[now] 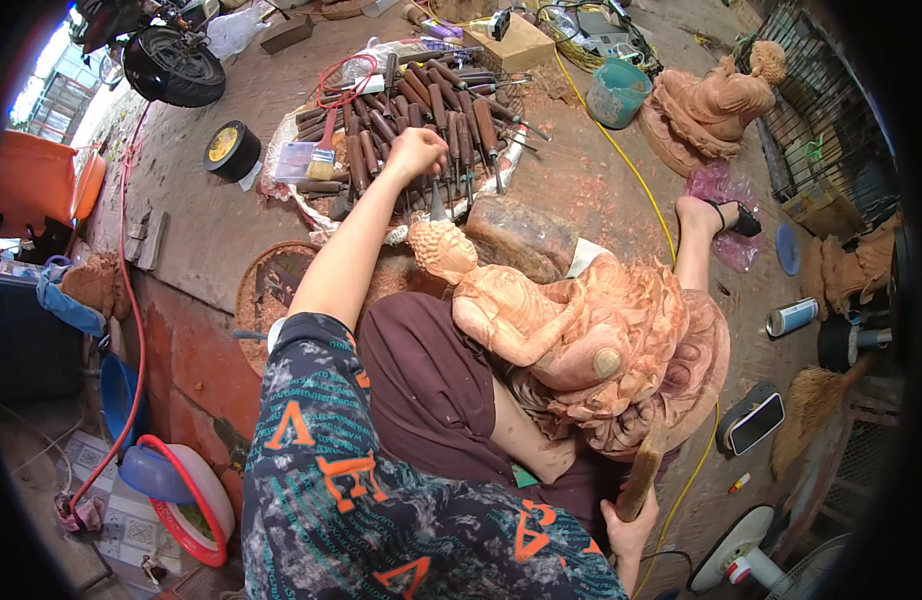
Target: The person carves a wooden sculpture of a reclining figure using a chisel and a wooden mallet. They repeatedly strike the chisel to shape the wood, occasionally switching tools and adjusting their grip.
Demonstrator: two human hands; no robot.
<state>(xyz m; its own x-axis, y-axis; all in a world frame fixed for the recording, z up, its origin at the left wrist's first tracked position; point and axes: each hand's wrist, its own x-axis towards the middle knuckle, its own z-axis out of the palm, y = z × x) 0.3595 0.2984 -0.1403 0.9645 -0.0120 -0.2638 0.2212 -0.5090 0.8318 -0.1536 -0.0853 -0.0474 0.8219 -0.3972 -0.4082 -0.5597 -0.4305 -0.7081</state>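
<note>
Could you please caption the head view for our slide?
Carved figure, left hand near heaped tools, right hand gripping a wooden stick.

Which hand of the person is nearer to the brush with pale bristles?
Left. The left hand is just to the right of the brush, above the tools. The right hand is much farther, low in the picture, holding a wooden stick.

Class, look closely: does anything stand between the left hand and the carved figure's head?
Yes: a grey metal blade shows between the left hand and the head of the carved figure. Whether the hand holds it is unclear. The brown block sits right of that gap, not in it.
</note>
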